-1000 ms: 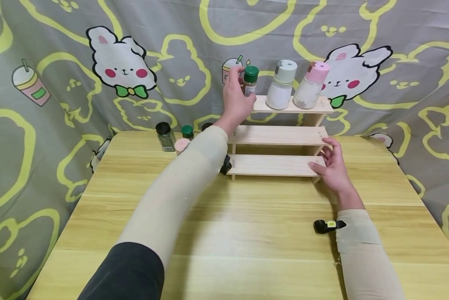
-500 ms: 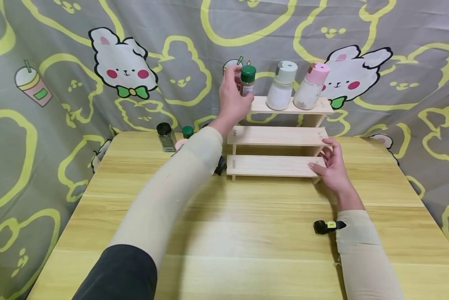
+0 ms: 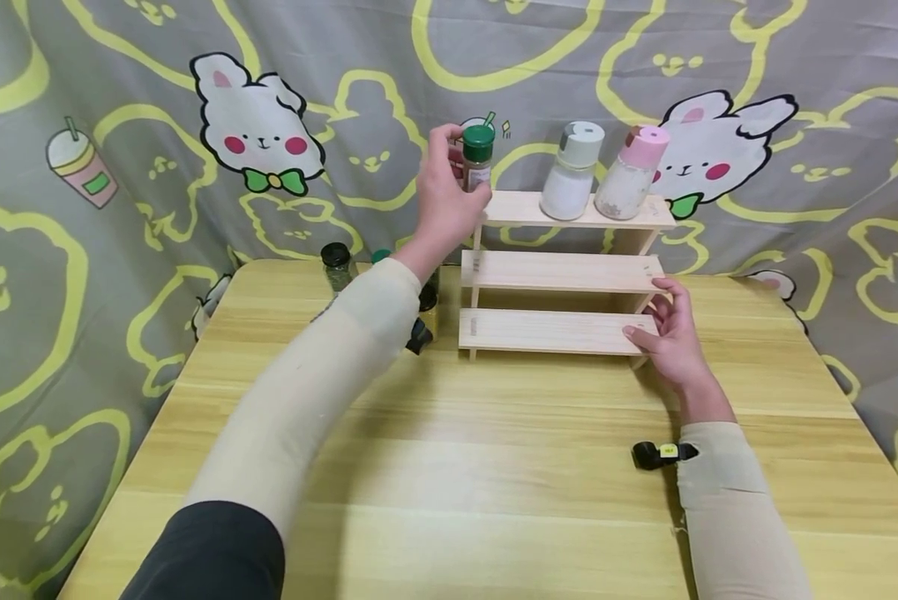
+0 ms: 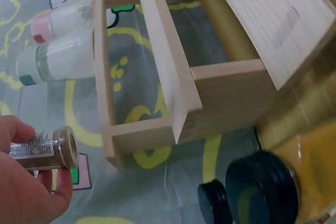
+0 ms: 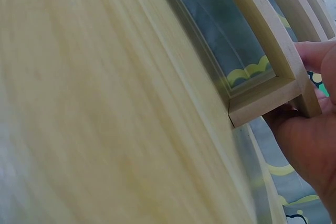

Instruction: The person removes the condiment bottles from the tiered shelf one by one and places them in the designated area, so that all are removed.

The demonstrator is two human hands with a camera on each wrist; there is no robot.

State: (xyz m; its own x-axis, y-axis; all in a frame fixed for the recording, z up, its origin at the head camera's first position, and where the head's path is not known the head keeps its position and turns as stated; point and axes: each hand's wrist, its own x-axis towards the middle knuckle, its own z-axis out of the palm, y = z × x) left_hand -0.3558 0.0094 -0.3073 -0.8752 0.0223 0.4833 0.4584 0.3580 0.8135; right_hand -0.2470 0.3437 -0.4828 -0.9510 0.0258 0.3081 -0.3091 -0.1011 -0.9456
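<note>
My left hand [image 3: 449,196] grips a small spice jar [image 3: 478,157] with a green cap, upright and level with the top of a three-tier wooden rack [image 3: 557,271]. In the left wrist view the jar's bottom [image 4: 69,149] is apart from the rack's top shelf, off its left end. My right hand [image 3: 671,337] holds the rack's right end, thumb on the lowest shelf and fingers at the side behind it. Two glass shakers stand on the top shelf: one with a pale grey-green cap [image 3: 570,177], one with a pink cap [image 3: 629,177].
Left of the rack stand a black-capped jar [image 3: 337,268], a green-capped jar [image 3: 381,256] and a yellow jar with a black lid [image 4: 262,190], partly hidden by the left arm. A patterned curtain [image 3: 366,50] hangs behind the wooden table [image 3: 486,500].
My left hand has moved left with the spice jar, from over the top shelf's left end to beyond it. The right hand stays on the rack. The view has shifted slightly.
</note>
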